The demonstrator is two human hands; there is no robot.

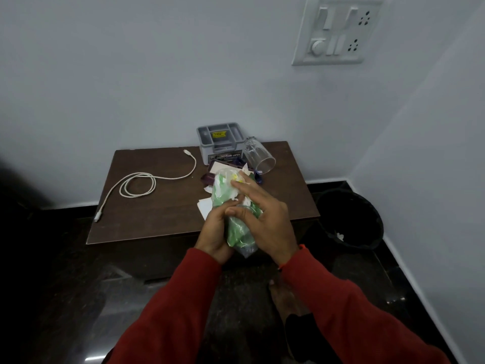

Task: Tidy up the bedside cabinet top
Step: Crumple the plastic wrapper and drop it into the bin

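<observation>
Above the front edge of the dark wooden cabinet top, both hands hold a clear plastic bag stuffed with green and white wrappers. My left hand grips the bag's lower part from the left. My right hand presses on its top and right side, fingers spread over crumpled white paper. Behind the bag lie a purple wrapper and white paper scraps. A clear glass lies on its side at the back right. A white charging cable is coiled on the left.
A grey compartment organiser box stands at the back of the cabinet against the wall. A black waste bin sits on the dark floor to the cabinet's right. A switch and socket plate is on the wall above.
</observation>
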